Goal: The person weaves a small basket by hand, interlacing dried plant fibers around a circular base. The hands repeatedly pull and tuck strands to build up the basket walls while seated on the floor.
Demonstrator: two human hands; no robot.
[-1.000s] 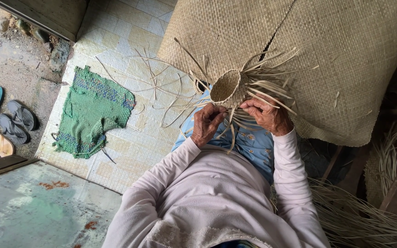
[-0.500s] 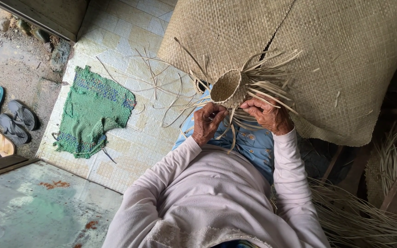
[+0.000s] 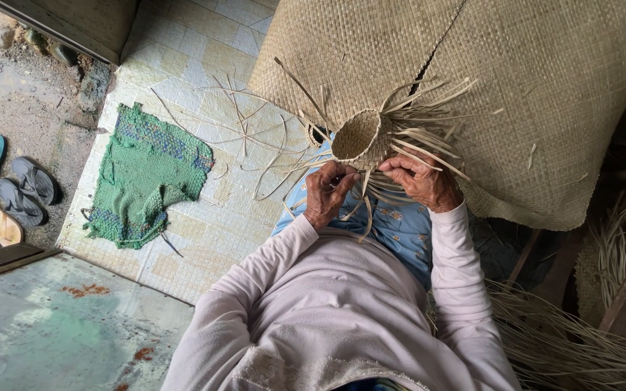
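A small, half-woven straw basket (image 3: 357,136) rests over my lap, its open mouth turned up and to the left, with many loose straw strips (image 3: 429,137) fanning out from its rim. My left hand (image 3: 330,192) pinches strips at the basket's lower left edge. My right hand (image 3: 423,181) grips strips at the lower right, just under the basket. Both sleeves are pale pink, and my lap is covered in blue flowered cloth (image 3: 393,224).
A large woven straw mat (image 3: 530,87) lies beyond the basket. A green knitted cloth (image 3: 143,174) lies on the tiled floor (image 3: 197,239) to the left. Sandals (image 3: 5,192) sit on the dirt at far left. Bundles of loose straw (image 3: 574,340) lie at the right.
Both hands have shifted only slightly among the strips at the basket's rim. Everything else is unmoved.
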